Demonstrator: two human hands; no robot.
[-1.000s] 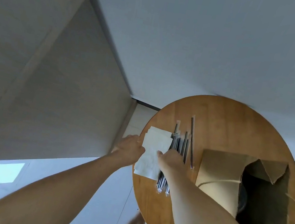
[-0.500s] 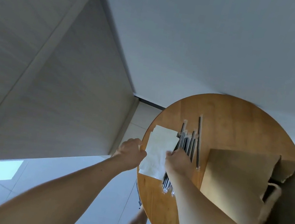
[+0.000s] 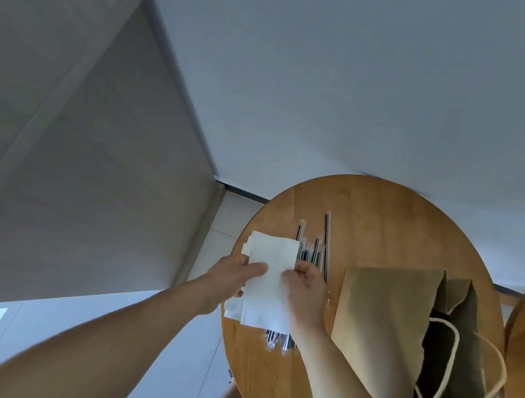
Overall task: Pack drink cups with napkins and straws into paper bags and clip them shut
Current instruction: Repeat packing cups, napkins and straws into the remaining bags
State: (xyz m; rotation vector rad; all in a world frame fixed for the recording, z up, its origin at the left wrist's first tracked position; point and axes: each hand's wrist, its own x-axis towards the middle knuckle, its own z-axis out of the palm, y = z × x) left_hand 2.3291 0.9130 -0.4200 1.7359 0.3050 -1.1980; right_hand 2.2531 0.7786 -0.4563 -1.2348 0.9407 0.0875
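Step, I'd say: peeling 1 sheet off the napkins (image 3: 268,290) at the table's (image 3: 389,220) 9 o'clock edge. Left hand (image 3: 234,277) & right hand (image 3: 305,286) both pinch the top sheet, fingers curled. Next: lift it w/o dragging others, carry it toward 3 o'clock into the paper bag (image 3: 380,316). Count: 1 bag, 1 napkin stack, straws (image 3: 314,252) too bunched to count; no cup seen

Forearms (image 3: 128,326), left grip (image 3: 234,277), right grip (image 3: 305,286) all bare.
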